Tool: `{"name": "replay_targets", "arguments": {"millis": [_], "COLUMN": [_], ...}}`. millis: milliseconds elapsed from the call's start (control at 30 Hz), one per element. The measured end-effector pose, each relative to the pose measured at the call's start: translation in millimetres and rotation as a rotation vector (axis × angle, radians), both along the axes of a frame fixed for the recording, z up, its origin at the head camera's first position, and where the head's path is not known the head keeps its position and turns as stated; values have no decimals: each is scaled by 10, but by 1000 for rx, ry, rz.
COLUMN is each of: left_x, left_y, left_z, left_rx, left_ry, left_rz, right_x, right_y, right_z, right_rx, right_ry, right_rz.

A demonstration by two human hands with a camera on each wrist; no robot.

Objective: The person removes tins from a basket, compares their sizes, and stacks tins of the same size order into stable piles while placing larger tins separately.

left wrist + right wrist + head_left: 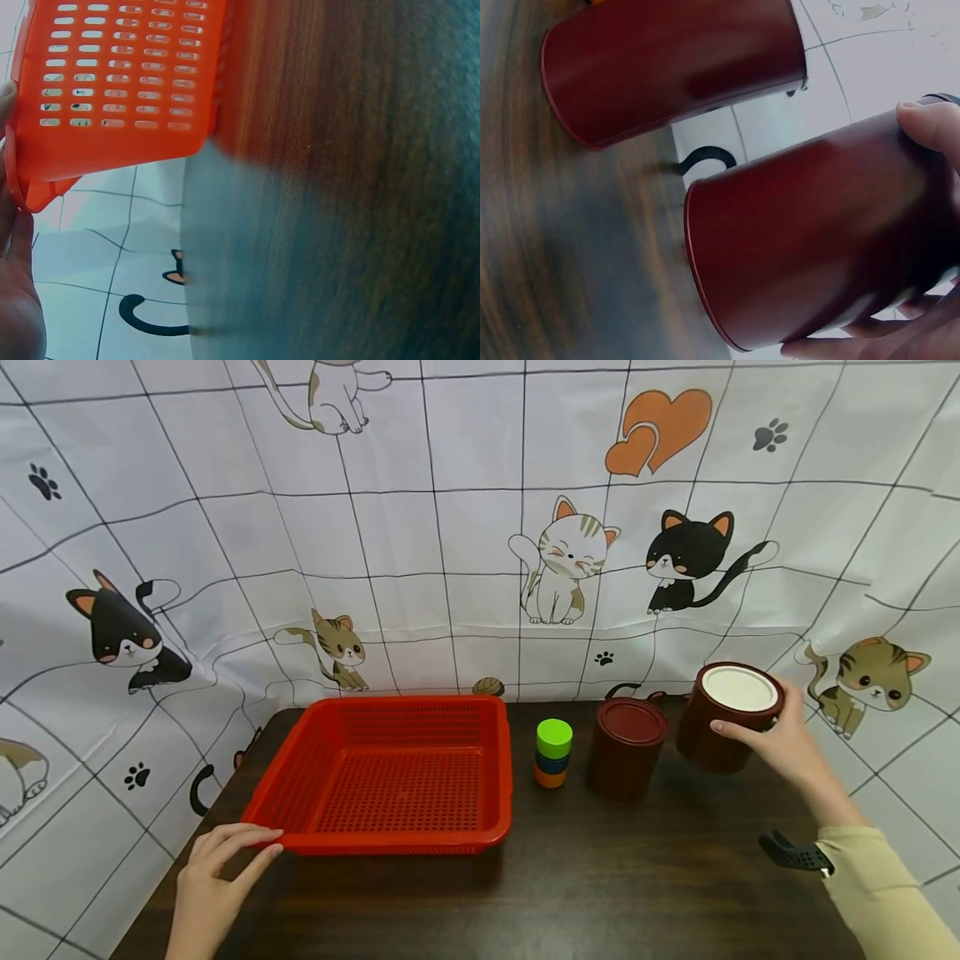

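My left hand (213, 881) pinches the front left corner of a red plastic basket (397, 843) with slotted sides. Part of that hand shows at the edge of the left wrist view, beside the basket's rim (16, 161). On the right, my right hand (783, 743) grips a dark red canister (708, 735) with a round white top. Its thumb lies on the near side, other fingers behind. This canister leans and seems raised off the table. A second dark red canister (624, 764), with a dark red top, stands upright to its left.
Between basket and canisters stands a small stack of green, blue and orange cups or rings (553, 752). The dark wooden table (570, 893) meets a white cat-print sheet (472, 552) behind and at the sides. A black strap (795, 852) circles my right wrist.
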State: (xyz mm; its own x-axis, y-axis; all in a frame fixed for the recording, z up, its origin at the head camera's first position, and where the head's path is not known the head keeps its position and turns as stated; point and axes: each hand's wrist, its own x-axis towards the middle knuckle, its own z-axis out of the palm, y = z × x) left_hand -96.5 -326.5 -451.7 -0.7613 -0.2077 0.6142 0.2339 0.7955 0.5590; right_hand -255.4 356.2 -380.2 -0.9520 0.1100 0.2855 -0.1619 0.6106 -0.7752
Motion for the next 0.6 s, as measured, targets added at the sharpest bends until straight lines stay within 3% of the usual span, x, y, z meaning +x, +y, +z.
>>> {"name": "replay_targets", "arguments": {"millis": [267,600], "left_x": [0,3], "left_y": [10,12], "left_z": [-9,-4], "left_rx": [6,22], "left_ry": [3,-9], "left_rz": [-1,7], "right_x": [-26,-33], "right_y": [40,42], "right_z": [-166,-319], "right_rx": [16,-4], "right_ry": [-18,-102], "right_rz": [31,64]}}
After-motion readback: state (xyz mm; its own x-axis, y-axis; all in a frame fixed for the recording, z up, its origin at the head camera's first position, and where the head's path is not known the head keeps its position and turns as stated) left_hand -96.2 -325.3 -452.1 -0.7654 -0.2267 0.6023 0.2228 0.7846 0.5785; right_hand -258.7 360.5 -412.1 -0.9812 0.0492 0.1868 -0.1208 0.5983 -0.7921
